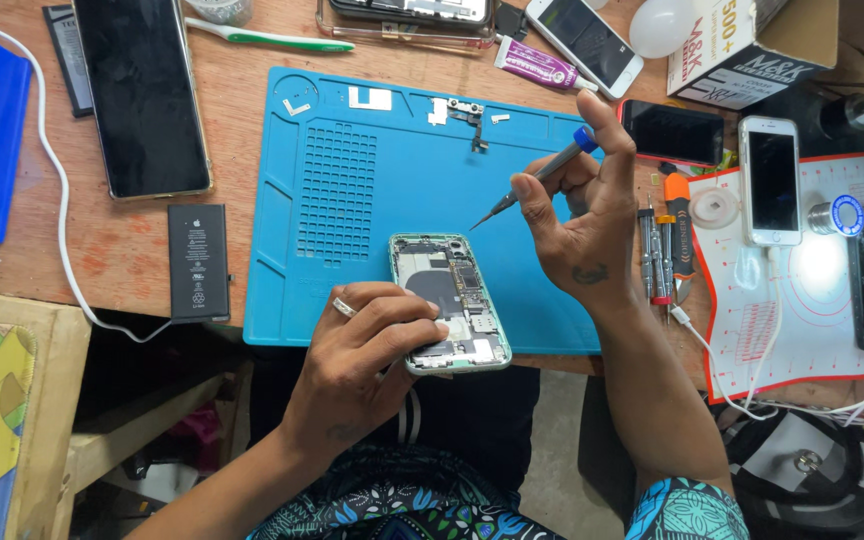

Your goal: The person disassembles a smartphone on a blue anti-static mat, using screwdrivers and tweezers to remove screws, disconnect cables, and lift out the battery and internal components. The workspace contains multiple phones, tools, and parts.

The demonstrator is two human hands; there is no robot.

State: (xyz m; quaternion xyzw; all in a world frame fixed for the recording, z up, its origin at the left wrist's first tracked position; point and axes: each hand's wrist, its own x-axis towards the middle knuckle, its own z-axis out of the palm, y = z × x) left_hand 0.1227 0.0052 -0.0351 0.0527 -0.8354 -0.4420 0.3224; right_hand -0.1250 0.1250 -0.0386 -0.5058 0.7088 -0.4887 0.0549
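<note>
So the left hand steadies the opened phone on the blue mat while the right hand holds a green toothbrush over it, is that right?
Not quite. In the head view the right hand holds a thin screwdriver with a blue cap, not a toothbrush; the green toothbrush lies untouched on the wooden table at the top. The rest is right: the left hand steadies the opened phone on the blue mat.

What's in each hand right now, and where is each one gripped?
Left hand pinches the opened phone at its lower end; right hand holds the screwdriver by its upper shaft.
</note>
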